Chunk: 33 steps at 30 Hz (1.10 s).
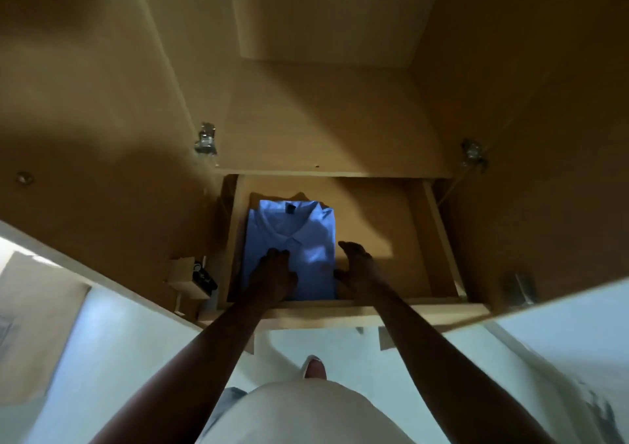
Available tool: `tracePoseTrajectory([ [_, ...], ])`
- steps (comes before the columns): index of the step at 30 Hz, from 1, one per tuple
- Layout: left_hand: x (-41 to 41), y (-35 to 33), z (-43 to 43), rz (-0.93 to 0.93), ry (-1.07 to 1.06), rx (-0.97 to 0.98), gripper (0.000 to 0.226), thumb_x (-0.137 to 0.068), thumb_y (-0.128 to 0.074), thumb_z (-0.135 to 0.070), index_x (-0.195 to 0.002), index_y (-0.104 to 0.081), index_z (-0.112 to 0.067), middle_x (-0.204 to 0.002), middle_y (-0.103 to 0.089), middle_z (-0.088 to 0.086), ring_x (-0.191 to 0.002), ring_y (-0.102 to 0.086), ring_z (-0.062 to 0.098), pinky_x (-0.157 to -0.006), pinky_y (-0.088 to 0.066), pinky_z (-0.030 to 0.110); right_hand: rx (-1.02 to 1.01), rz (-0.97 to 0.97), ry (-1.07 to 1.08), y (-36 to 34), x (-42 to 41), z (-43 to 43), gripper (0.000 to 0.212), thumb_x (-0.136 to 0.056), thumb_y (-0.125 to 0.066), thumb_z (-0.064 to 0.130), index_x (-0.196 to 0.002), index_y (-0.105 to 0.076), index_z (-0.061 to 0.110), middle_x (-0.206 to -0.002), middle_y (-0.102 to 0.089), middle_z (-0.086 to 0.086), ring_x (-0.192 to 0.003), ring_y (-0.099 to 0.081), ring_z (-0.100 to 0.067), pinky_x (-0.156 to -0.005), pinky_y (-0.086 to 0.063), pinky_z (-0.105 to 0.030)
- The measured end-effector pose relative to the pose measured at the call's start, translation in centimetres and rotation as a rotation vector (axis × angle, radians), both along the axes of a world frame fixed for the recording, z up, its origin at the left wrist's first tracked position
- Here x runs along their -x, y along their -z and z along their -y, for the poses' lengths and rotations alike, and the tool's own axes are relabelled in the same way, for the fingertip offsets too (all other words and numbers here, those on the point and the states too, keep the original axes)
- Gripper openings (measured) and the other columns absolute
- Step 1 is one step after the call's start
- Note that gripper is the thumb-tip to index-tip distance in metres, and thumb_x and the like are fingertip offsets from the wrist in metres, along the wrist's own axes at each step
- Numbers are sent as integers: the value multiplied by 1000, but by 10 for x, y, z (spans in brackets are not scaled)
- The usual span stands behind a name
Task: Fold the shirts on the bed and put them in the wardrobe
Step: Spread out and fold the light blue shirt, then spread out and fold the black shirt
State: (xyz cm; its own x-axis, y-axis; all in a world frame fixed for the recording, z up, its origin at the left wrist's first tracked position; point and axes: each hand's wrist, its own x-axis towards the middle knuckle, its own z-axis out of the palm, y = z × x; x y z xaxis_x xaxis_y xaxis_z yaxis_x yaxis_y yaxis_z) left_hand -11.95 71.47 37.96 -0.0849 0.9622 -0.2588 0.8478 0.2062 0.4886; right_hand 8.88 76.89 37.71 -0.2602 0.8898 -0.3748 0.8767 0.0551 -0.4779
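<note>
**Folded shirt lying in the wardrobe drawer**

A folded blue shirt (299, 236) is lying in the pulled-out drawer (381, 212) at the bottom of the wardrobe (306, 120). It is sitting against the drawer's left side with its collar pointing toward the back. The right half of the drawer floor is showing bare wood.

The person is reaching down into the drawer with both arms. The left hand (274, 273) is resting flat on the lower front of the shirt, just below the collar, with its fingers spread. Its grip is released and it is grasping nothing. The right hand (357, 266) is sitting just beside the shirt's right edge, fingers stretched forward and thumb turned toward the cloth. Its grip is released too. Whether the thumb is touching the shirt is too dark to tell.

The wardrobe doors are standing open on both sides, the left door (85, 137) and the right door (544, 137), each hanging on a metal hinge (205, 144). Below the drawer front, a pale floor (119, 358) is showing, and one foot (315, 368) is peeking out past the person's white clothing.
</note>
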Motion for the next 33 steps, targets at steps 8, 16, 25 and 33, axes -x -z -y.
tracePoseTrajectory([
  [8,-68,-46,57,484,180,-158,13,-86,-66,-18,-99,-69,-17,-87,-68,-8,-76,-63,10,-73,-50,27,-272,-298,580,-70,-27,129,28,-88,-67,23,-116,-65,24,-101,-72,8,-87,-70,-9,-80,-55,-29],
  [16,-75,-2,196,617,480,352,10,-89,-63,-26,-95,-68,-21,-82,-70,-4,-70,-69,13,-63,-58,29,-146,-251,1055,-13,-14,344,14,-86,-69,33,-100,-67,35,-85,-71,12,-78,-68,-5,-72,-51,-26],
  [25,-77,102,334,617,482,739,9,-89,-62,-19,-93,-68,-15,-90,-69,6,-72,-69,19,-63,-57,33,93,-104,1259,79,1,512,18,-88,-67,28,-106,-69,24,-86,-68,11,-78,-61,-5,-69,-40,-21],
  [33,-101,263,411,592,474,859,7,-87,-64,-24,-91,-67,-19,-84,-69,3,-67,-68,18,-65,-57,35,121,-134,1331,213,-15,590,15,-87,-70,27,-102,-69,23,-80,-66,14,-72,-57,10,-66,-41,-15],
])
